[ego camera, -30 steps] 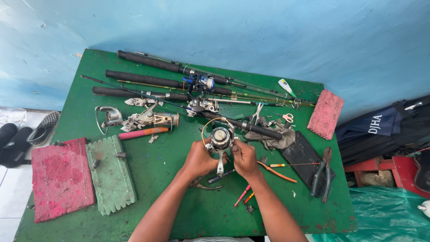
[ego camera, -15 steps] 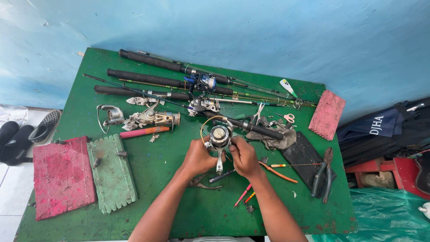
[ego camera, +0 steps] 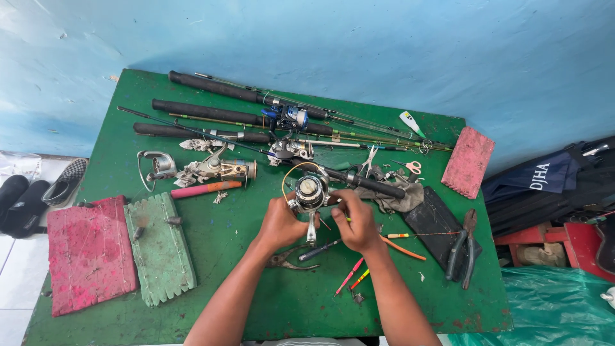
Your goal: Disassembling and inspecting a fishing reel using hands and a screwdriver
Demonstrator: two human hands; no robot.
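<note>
— At the middle of the green worktop (ego camera: 269,307), what sits between the two hands?

— One fishing reel (ego camera: 311,191), silver with a round spool on top, held just above the surface. Its stem points down toward the person.

— How do the hands hold it?

— Left hand (ego camera: 280,224) is clasped around the reel's left side, fingers curled on the body. Right hand (ego camera: 356,221) pinches at the reel's right side with thumb and fingertips; whether it grips the reel itself or a small part on it, I cannot tell.

— What lies closest?

— Just below the hands, a dark screwdriver (ego camera: 320,250) and a pair of small rusty pliers (ego camera: 288,259). Near the right wrist lie an orange stick (ego camera: 402,248) and two thin pink and yellow floats (ego camera: 353,277).

— And further out?

— Behind the reel, a grey rag (ego camera: 394,202) and a rod with a black handle (ego camera: 365,182). Beyond those, several fishing rods (ego camera: 211,112) lie side by side along the far edge, one with a blue reel (ego camera: 288,116) mounted. To the left are loose reel parts (ego camera: 214,168), a bail arm piece (ego camera: 154,168) and a red-handled tool (ego camera: 205,189).

— The edges?

— A green foam block (ego camera: 160,250) and a pink foam block (ego camera: 86,253) on the left, another pink block (ego camera: 467,161) on the right, with black pliers (ego camera: 462,247) beside a black pouch (ego camera: 435,221). Scissors (ego camera: 410,166) lie near the rods.
</note>
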